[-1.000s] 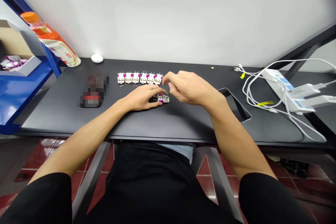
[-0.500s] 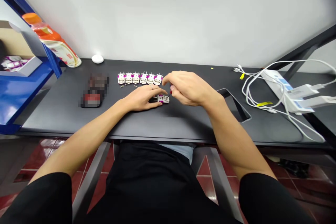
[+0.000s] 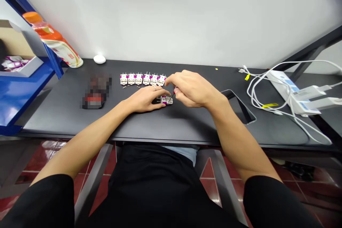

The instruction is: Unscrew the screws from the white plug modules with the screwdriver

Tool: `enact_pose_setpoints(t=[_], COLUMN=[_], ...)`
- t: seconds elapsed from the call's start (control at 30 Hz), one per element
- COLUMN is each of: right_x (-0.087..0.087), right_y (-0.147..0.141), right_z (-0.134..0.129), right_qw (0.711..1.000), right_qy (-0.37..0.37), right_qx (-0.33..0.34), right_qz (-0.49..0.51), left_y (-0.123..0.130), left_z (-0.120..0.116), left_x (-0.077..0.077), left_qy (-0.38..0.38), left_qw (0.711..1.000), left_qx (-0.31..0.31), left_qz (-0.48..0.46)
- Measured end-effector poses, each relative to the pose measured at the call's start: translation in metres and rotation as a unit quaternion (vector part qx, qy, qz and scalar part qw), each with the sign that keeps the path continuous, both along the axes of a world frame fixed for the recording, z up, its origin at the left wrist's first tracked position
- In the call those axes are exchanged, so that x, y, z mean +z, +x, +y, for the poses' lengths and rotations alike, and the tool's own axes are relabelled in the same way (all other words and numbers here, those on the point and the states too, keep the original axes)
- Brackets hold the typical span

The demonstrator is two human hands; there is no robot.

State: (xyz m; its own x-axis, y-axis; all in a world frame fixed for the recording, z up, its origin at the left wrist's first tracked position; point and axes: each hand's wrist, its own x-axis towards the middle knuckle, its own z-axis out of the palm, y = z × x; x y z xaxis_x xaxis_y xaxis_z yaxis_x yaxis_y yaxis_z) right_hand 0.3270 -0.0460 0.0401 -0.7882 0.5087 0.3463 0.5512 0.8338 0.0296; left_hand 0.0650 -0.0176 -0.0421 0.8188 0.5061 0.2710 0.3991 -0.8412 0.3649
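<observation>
Between the thumb and fingers of my left hand (image 3: 145, 99) a small white and purple plastic module with metal pins (image 3: 167, 100) is held down on the black desk. My right hand (image 3: 191, 89) grips a small screwdriver (image 3: 175, 90) with a red handle, most of it hidden by the fingers. Its thin shaft slants down to the module's right end, where the tip meets it. Behind my left hand stands a row of several similar white and purple modules (image 3: 139, 78). A few tiny screws (image 3: 124, 87) lie in front of that row.
At the left are a blurred dark and red object (image 3: 94, 92), a white rounded object (image 3: 99, 59) and an orange-capped bottle (image 3: 57, 41). A phone-like slab (image 3: 240, 108) lies beside my right forearm. White cables (image 3: 252, 92) and a power strip (image 3: 288, 91) occupy the right end.
Almost nothing differs. The view has shifted very slightly, and both hands keep their places at the module.
</observation>
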Motion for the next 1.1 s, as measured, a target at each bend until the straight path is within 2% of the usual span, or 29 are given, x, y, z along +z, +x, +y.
enact_pose_setpoints(t=[0.17, 0.43, 0.63, 0.87, 0.93, 1.1], right_x=[-0.0013, -0.0046, -0.0031, 0.0013, 0.0026, -0.0004], right_y=[-0.0016, 0.0012, -0.0021, 0.0018, 0.0005, -0.0016], right_z=[0.0006, 0.0029, 0.0003, 0.0007, 0.0, -0.0011], right_qw=[0.998, 0.999, 0.998, 0.997, 0.998, 0.998], right_qy=[-0.049, -0.027, -0.034, -0.061, -0.061, -0.034], right_qx=[-0.042, 0.024, -0.056, 0.024, 0.014, -0.058], right_qz=[-0.006, 0.028, 0.0, 0.028, 0.016, -0.002], left_y=[-0.0003, 0.0003, 0.0004, 0.0007, 0.0007, 0.0002], left_z=[0.0002, -0.0004, 0.0007, -0.0005, 0.0002, 0.0011], left_x=[-0.001, -0.0002, -0.0015, -0.0001, -0.0021, -0.004], left_qy=[0.005, 0.009, 0.008, 0.013, 0.019, 0.014], left_qw=[1.0, 1.0, 1.0, 1.0, 1.0, 1.0], left_qx=[-0.002, 0.004, -0.005, -0.001, 0.002, -0.001], left_qz=[-0.003, 0.002, -0.007, 0.0, 0.0, -0.007])
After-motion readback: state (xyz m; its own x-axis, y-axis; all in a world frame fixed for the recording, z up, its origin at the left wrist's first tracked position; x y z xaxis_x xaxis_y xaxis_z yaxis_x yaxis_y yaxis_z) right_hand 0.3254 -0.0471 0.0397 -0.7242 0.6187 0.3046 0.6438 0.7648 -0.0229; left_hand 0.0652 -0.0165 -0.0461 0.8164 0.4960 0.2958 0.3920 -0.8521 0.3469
